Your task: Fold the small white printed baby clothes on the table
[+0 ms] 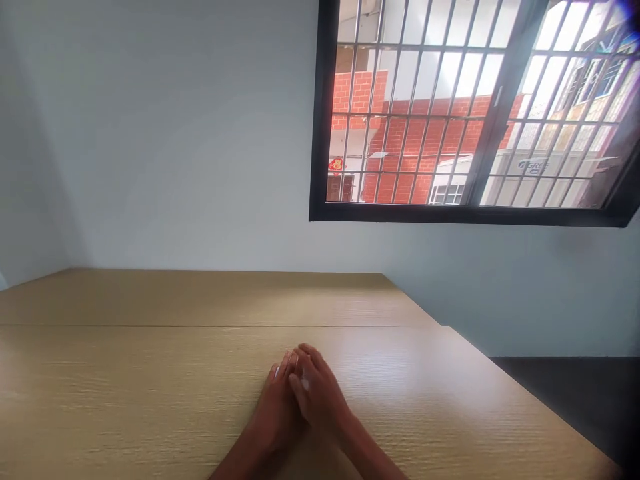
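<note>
My left hand [275,410] lies palm down on a light oak-grain wooden table [125,387], its fingers stretched forward. My right hand [317,393] rests against it from the right, with its fingers crossing over the left fingertips. Both hands touch the tabletop and each other, and neither holds anything. A pale glare on the back of the fingers hides some detail where they overlap.
A straight seam [215,326] joins two table sections. A black-framed barred window [450,213] shows a red brick building. A plain grey wall [175,167] stands behind the table, and a dark floor [565,393] lies beyond its right edge.
</note>
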Tool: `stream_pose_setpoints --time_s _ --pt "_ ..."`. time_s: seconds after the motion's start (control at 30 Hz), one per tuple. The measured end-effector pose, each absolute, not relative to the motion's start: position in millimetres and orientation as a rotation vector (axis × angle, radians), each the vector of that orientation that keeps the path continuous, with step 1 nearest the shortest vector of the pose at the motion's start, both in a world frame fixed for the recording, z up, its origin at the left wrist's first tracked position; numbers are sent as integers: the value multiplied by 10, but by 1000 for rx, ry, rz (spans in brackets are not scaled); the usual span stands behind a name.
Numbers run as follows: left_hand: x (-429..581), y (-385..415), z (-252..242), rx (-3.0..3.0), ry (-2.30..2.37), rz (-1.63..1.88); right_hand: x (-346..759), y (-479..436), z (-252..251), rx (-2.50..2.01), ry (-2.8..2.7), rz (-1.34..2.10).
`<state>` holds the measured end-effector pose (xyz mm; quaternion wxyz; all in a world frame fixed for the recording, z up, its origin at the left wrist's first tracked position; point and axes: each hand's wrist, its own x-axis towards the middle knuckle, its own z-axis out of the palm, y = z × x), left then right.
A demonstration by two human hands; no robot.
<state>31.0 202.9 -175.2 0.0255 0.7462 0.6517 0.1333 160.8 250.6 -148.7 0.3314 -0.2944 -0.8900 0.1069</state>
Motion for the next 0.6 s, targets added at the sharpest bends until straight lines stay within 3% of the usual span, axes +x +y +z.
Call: stream_pose_setpoints --time_s 0.2,0.6 --pt "338 1985 -1718 2333 1903 412 1559 2482 -1570 -788 -2669 311" --pt "-261 2044 -1843 2028 2130 550 1842 2754 -1475 -1446 -2739 -60"
